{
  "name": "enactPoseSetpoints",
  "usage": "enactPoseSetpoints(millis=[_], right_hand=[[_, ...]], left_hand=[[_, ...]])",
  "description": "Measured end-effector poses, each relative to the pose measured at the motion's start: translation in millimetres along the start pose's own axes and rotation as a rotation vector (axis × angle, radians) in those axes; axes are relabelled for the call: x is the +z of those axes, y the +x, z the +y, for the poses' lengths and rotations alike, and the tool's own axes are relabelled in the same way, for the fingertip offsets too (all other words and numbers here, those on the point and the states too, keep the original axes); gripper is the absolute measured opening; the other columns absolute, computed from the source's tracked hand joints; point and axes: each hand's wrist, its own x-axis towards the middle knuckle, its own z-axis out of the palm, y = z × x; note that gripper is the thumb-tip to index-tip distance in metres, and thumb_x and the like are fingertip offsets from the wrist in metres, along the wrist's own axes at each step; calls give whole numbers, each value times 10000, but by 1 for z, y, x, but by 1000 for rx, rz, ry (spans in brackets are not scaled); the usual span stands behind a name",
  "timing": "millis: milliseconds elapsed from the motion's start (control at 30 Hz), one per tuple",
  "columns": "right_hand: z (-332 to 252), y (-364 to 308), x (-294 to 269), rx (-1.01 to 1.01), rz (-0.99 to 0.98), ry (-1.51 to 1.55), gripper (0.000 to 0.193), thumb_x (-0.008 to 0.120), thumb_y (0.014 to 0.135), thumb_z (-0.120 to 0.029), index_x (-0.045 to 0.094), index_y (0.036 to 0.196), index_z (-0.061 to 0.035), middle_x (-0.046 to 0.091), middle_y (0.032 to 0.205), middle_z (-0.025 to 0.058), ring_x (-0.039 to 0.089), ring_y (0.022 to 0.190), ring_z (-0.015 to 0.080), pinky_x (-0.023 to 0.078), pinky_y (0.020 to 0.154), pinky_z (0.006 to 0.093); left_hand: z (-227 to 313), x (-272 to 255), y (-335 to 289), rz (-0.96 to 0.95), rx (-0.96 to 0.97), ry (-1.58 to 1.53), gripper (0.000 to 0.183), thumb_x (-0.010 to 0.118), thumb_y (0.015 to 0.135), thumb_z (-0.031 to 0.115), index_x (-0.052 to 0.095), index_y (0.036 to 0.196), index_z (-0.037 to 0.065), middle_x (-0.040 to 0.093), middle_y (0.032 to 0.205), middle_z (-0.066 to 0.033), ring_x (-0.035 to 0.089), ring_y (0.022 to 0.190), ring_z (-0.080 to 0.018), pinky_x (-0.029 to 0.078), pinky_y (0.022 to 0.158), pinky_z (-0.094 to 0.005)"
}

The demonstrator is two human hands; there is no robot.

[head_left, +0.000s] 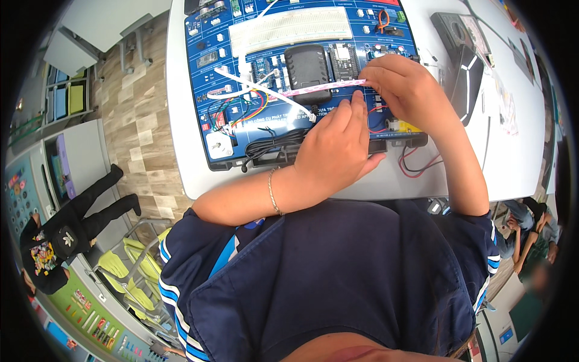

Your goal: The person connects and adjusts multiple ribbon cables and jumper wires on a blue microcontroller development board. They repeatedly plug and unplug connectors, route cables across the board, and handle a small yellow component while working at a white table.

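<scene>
Your right hand [399,87] pinches a white-pink cable [339,87].
Your left hand [336,143], fingers extended, hold unclear, sits beside it; blue board [240,146] under both.

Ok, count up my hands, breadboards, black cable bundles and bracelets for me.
Hands: 2 (left hand, right hand)
Breadboard: 1
Black cable bundle: 1
Bracelet: 1
Total: 5
</scene>
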Motion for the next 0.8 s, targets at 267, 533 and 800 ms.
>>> enactPoseSetpoints(millis=[267,533,800], right_hand=[[1,-1,-1,-11,-1,-17,209,707,785,-24,700,994,-19,685,972,102,671,864,307,560,748,384],[2,0,-1,-31,-1,-20,235,704,768,12,699,1001,-17,682,978,108,676,876,308,560,755,379],[5,11,-21,-44,163,-47,194,723,801,8,691,991,-10,686,960,122,677,874,312,565,748,376]], left_hand=[[0,1,0,27,2,14,724,787,734,420,623,1134,-161,623,1215,-276,622,1020,-309,563,835,-342],[0,1,1,24,2,16,736,792,722,420,621,1131,-167,626,1210,-273,621,1018,-309,565,838,-340],[2,2,0,24,7,44,736,788,730,428,623,1135,-164,622,1225,-275,620,1026,-302,569,829,-329]])
